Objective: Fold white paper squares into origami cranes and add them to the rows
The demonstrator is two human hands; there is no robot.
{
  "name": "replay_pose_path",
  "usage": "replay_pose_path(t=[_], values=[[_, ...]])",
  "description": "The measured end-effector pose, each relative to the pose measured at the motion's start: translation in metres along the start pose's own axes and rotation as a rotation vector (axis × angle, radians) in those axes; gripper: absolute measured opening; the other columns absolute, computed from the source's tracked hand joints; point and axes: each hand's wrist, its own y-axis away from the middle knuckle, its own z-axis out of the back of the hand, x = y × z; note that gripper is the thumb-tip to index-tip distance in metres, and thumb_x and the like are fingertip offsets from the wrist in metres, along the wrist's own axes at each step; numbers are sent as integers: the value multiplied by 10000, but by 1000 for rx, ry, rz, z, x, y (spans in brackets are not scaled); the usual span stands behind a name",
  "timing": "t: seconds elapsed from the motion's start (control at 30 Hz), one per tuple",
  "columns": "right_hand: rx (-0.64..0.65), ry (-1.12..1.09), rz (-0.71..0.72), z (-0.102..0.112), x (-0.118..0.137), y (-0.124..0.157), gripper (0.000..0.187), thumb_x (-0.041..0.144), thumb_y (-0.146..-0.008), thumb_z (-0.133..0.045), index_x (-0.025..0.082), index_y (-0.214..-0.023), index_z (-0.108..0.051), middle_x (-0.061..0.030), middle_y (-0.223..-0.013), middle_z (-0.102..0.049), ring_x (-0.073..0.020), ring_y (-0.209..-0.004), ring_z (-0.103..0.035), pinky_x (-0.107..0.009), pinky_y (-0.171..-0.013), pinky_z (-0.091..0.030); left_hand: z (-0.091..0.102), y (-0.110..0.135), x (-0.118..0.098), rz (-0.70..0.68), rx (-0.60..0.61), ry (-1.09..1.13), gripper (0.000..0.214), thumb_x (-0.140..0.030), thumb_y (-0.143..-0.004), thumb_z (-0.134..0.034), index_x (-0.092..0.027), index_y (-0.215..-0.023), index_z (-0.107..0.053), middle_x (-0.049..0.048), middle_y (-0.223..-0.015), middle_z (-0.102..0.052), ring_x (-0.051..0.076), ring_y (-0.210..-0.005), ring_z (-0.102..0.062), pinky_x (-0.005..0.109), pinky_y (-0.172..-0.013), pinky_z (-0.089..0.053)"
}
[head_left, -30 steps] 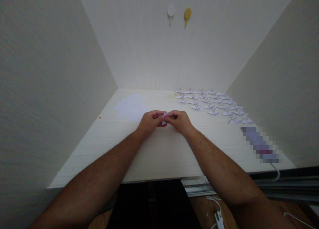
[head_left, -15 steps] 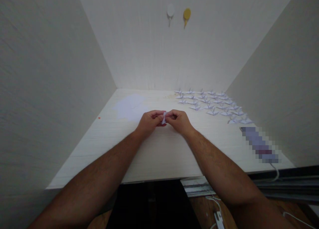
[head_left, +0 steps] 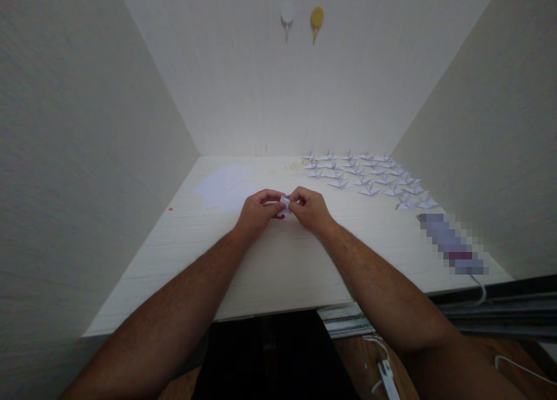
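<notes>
A small piece of folded white paper (head_left: 284, 203) is held between my two hands over the middle of the table. My left hand (head_left: 262, 209) pinches its left side between thumb and fingers. From the right, my right hand (head_left: 309, 206) grips the other side with thumb and forefinger. The fingers cover much of the paper, so its exact folded shape is hard to make out. Behind and to the right stand several white paper cranes (head_left: 369, 188) in rows. White paper sheets (head_left: 224, 185) lie in a loose pile behind my left hand.
A blurred-out flat device (head_left: 450, 243) with a cable (head_left: 482, 289) lies at the table's right edge. Panels enclose the pale table (head_left: 278, 272) at left, right and back. Two hooks, one white (head_left: 287, 14) and one yellow (head_left: 317, 18), are on the back panel.
The folded paper has turned between my fingers and shows more of its white face. My hands stay close together at nearly the same spot. The camera view has shifted slightly.
</notes>
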Motion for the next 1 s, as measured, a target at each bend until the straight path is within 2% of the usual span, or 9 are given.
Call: replay_pose_path(t=[0.13, 0.27, 0.37, 0.47, 0.57, 0.8, 1.0], values=[[-61, 46, 9, 2, 2, 0, 73, 225, -747, -556, 194, -682, -540, 43, -571, -527, -97, -513, -433, -230, -506, -298, -1, 0, 1, 35, -11, 14, 335, -298, -603, -821, -135, -857, -677, 44, -846, -682, 137, -664, -631, 321, -627, -570], [-114, 116, 45, 3, 4, 2, 60, 247, -810, -526, 199, -795, -557, 32, -629, -572, -102, -526, -455, -238, -521, -302, -1, -1, 2, 78, 1, 119, 335, -277, -599, -821, -149, -865, -662, 34, -829, -672, 151, -717, -641, 319, -641, -568], [-74, 137, 108, 3, 4, 2, 126, 320, -840, -559, 200, -870, -581, 12, -709, -618, -107, -573, -481, -242, -559, -334, 0, -2, 3, 104, -8, 179, 346, -275, -606, -817, -155, -882, -645, 40, -827, -682, 160, -745, -648, 328, -673, -566], [-28, 184, 198, 3, 3, 2, 184, 374, -828, -609, 194, -869, -605, -8, -769, -636, -115, -626, -494, -250, -597, -354, 1, -3, 2, 113, -27, 204, 334, -278, -627, -804, -159, -886, -631, 52, -858, -697, 157, -761, -652, 327, -700, -560], [-40, 248, 249, 4, 2, 1, 148, 337, -828, -603, 189, -837, -614, -19, -787, -636, -130, -683, -513, -262, -644, -368, 1, -3, 2, 118, -30, 205, 332, -281, -615, -811, -161, -866, -629, 45, -843, -692, 152, -739, -647, 328, -687, -559], [-127, 303, 163, 6, 4, 1, 84, 254, -818, -546, 191, -778, -583, -12, -710, -600, -130, -635, -489, -257, -594, -343, -1, -1, 1, 121, 11, 175, 356, -288, -582, -833, -166, -860, -647, 27, -811, -663, 160, -722, -640, 349, -660, -569], [-39, 257, 182, 6, 3, 1, 69, 253, -810, -557, 200, -792, -598, -3, -726, -632, -133, -660, -530, -249, -603, -364, -2, 1, 0, 138, 46, 170, 358, -265, -574, -837, -161, -866, -656, 21, -813, -663, 146, -701, -636, 325, -637, -569]])
